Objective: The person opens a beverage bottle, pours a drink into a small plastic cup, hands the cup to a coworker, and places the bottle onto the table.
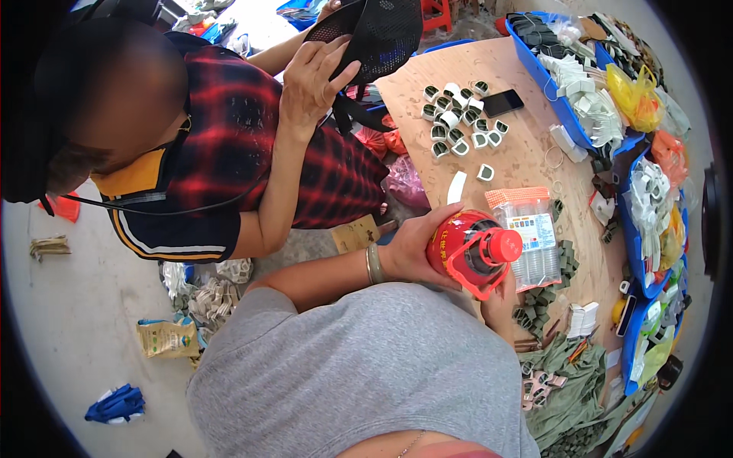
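A large bottle (453, 243) of dark liquid has a red label, a red cap (504, 246) and a red carrying handle. It is tilted, its cap toward the right. My left hand (412, 250) is closed round its left side, with a bangle on the wrist. My right hand (501, 296) is against the bottle's lower right side, just under the handle; its fingers are mostly hidden. Beside the cap, a clear plastic pack with an orange checked top (519, 197) and a printed label lies on the wooden table (427, 91).
Small white-and-dark pieces (453, 118) are scattered near a phone (503, 102). Blue bins (534, 65) of parts and bags line the right edge. Dark green pieces (538, 305) and green cloth (569, 374) lie at the near right. A co-worker (252, 145) at left holds a black mesh cap (382, 42).
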Tool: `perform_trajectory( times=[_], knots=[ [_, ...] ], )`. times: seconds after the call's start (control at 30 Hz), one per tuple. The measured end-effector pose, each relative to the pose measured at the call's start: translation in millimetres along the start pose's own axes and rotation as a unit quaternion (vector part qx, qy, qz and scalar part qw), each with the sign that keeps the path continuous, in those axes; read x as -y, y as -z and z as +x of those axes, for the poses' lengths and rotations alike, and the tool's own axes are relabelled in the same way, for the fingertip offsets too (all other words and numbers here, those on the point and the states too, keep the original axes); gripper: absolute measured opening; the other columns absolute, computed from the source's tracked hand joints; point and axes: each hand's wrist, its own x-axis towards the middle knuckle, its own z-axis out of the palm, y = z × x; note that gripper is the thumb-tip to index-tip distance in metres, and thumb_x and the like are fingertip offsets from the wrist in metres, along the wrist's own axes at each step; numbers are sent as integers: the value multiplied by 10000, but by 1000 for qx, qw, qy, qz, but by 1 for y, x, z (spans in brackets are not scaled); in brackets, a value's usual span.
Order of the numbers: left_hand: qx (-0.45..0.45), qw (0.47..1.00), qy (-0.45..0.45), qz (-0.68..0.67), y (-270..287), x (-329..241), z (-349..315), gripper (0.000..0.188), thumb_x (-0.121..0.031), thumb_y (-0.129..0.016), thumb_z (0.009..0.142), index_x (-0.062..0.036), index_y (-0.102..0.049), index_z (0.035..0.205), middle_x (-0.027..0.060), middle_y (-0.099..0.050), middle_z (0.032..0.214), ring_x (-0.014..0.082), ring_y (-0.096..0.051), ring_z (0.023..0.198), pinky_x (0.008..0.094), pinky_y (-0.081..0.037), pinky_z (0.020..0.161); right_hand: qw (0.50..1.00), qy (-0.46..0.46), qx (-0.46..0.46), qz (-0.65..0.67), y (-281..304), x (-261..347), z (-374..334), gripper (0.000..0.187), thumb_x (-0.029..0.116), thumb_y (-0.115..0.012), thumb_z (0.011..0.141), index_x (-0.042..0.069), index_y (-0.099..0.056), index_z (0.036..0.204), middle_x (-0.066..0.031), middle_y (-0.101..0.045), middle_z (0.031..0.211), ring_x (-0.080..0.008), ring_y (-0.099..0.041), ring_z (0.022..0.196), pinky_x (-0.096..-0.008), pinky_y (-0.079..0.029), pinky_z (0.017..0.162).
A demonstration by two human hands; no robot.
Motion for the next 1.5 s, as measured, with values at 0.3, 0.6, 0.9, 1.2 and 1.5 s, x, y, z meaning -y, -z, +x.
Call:
perform_trajectory(
  times=[0.3, 0.6, 0.9, 1.2, 1.5],
  knots=[
    [-9, 999, -37, 16, -3, -15, -16, 1214, -428, -969, 530, -32, -318, 1475, 208, -623, 1238, 351, -675, 1064, 411, -549, 909, 984, 168, 38, -55, -27, 38, -2, 1212, 431, -935, 622, -39, -257, 1511, -187, -385, 1505, -287, -449, 1365, -412, -380, 1128],
    [-11, 1000, -1, 3, -13, -22, -61, 1191, -315, -963, 570, -48, -268, 1499, 219, -602, 1265, 371, -648, 1118, 425, -538, 942, 973, 200, 57, -103, -49, 21, -34, 1259, 374, -975, 562, 1, -231, 1505, -190, -392, 1453, -306, -455, 1344, -426, -405, 1108],
    [14, 998, -36, -54, -16, -36, -73, 1138, -241, -931, 676, -58, -200, 1530, 165, -590, 1314, 275, -619, 1184, 403, -491, 1020, 956, 248, 50, -147, -49, 8, -55, 1228, 353, -972, 580, 6, -240, 1502, -197, -325, 1495, -337, -426, 1362, -448, -373, 1126],
    [3, 997, -7, -71, -18, -30, -81, 1214, -216, -969, 568, -126, -217, 1516, 186, -526, 1349, 335, -590, 1202, 419, -490, 1013, 973, 211, 43, -80, -64, 18, -56, 1194, 342, -965, 596, 0, -259, 1497, -171, -392, 1431, -291, -467, 1318, -410, -416, 1089],
    [-23, 999, -11, -27, -7, -28, -79, 1212, -246, -964, 558, -114, -235, 1518, 184, -543, 1341, 336, -601, 1198, 411, -490, 1021, 971, 213, 66, -82, -67, 14, -42, 1212, 348, -967, 595, 0, -244, 1503, -175, -398, 1430, -291, -464, 1322, -411, -411, 1094]
  ],
)
